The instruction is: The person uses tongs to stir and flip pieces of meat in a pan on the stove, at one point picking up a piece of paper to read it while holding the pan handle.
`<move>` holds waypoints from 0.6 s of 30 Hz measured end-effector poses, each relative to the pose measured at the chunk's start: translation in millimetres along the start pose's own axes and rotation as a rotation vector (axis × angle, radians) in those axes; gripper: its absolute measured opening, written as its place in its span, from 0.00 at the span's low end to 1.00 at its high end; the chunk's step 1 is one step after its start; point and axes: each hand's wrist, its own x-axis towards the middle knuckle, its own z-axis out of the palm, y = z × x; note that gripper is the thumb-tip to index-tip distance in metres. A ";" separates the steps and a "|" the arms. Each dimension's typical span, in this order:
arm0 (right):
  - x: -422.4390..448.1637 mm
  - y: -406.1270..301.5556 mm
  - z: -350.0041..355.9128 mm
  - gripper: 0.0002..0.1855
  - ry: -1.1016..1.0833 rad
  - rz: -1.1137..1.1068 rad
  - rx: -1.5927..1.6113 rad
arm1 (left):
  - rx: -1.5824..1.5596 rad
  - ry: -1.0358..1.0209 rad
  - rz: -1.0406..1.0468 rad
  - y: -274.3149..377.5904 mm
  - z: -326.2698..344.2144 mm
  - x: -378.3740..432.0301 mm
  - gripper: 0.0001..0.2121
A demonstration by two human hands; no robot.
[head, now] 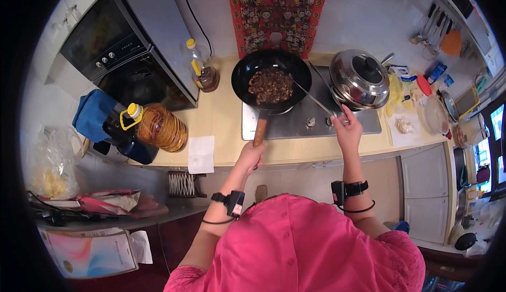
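Note:
My left hand [252, 157] is wrapped around the wooden handle [259, 132] of a black wok [243, 82], which sits on the left side of a steel gas hob [284, 128]. Dark brown chopped food [270, 86], perhaps minced meat, lies in the wok. In my right hand [348, 128], over the hob's front edge, is a pair of long thin sticks [317, 101] that look like cooking chopsticks. They are spread apart: one tip touches the food's right side, while the other points between the wok and a lidded steel pot [355, 79].
Left of the wok stand a small oil bottle [206, 76] and a large oil jug [164, 128]. White paper [201, 153] overhangs the counter edge. Bags and a plastic container [435, 114] crowd the right side. Ladles and spatulas [437, 27] hang on the right wall.

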 end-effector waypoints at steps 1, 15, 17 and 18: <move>0.8 -2.5 0.8 0.28 0.002 -0.012 0.012 | -0.002 0.001 -0.003 -2.7 -0.3 2.4 0.09; 4.2 -26.9 -7.6 0.26 -0.006 0.061 0.091 | 0.000 -0.016 -0.035 -5.3 4.5 -2.6 0.12; 13.8 -3.6 -3.2 0.26 0.009 -0.028 0.078 | 0.050 -0.031 -0.049 -11.4 -2.2 0.3 0.13; 15.4 -6.8 -0.3 0.27 -0.003 -0.011 0.084 | 0.048 -0.029 -0.055 -8.6 -3.3 -1.6 0.13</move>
